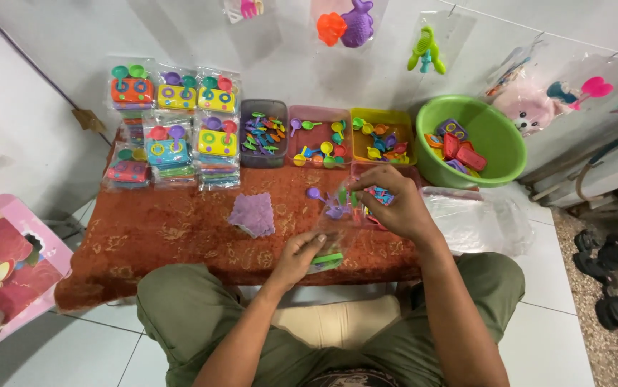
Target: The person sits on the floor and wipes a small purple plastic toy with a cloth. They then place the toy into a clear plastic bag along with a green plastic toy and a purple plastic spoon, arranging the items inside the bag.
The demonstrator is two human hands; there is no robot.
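Observation:
My left hand (pixel 296 256) grips the lower edge of a clear plastic bag (pixel 334 236) with a green toy piece inside it. At the bag's upper edge my right hand (pixel 395 204) pinches the opening, among small coloured toy pieces. The bag rests on a low table under a rust-red patterned cloth (pixel 158 233). A small purple textured mat (pixel 253 213) lies just left of my hands. A purple toy spoon (pixel 314 193) sits by the bag's mouth.
Stacks of packed toy kitchen sets (pixel 173 125) stand at the back left. Three trays (pixel 323 135) of small plastic utensils line the back, beside a green basin (pixel 499 132) of toy pieces. Clear bags (pixel 477 218) lie at the right. Bagged toys hang on the wall.

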